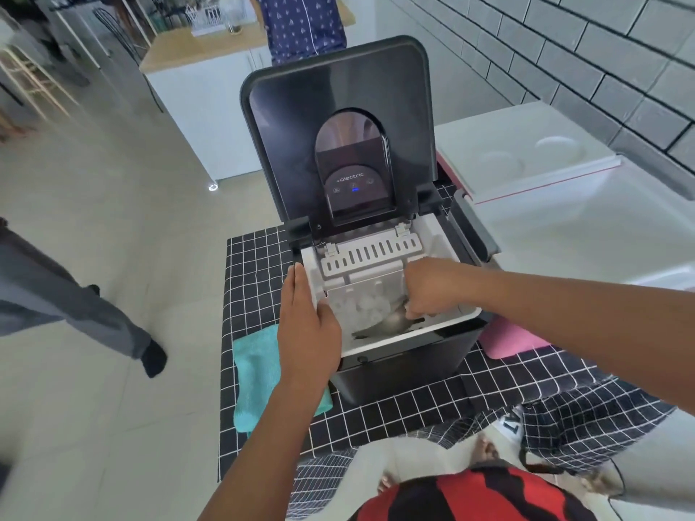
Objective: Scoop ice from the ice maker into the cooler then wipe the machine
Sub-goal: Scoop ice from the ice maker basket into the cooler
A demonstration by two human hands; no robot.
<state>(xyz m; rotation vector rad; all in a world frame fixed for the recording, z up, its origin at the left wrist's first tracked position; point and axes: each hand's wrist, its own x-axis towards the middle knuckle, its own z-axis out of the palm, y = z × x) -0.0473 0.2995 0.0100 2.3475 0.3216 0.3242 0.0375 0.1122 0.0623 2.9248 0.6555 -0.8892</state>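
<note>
An ice maker (395, 280) stands on a checked cloth (259, 257), lid (334, 107) raised. Inside its basket, the right hand (425, 291) grasps a metal scoop (391, 323) dug into ice (361, 306). The left hand (306, 325) lies flat and relaxed on the maker's left rim. Scooping looks underway; wiping seems not begun, since a teal towel (255, 374) lies left of the maker. The white cooler (564, 204) stands open just right of the maker, a short lift over the rim.

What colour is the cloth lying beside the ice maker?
Turquoise cloth, seen best in the head view.
</note>
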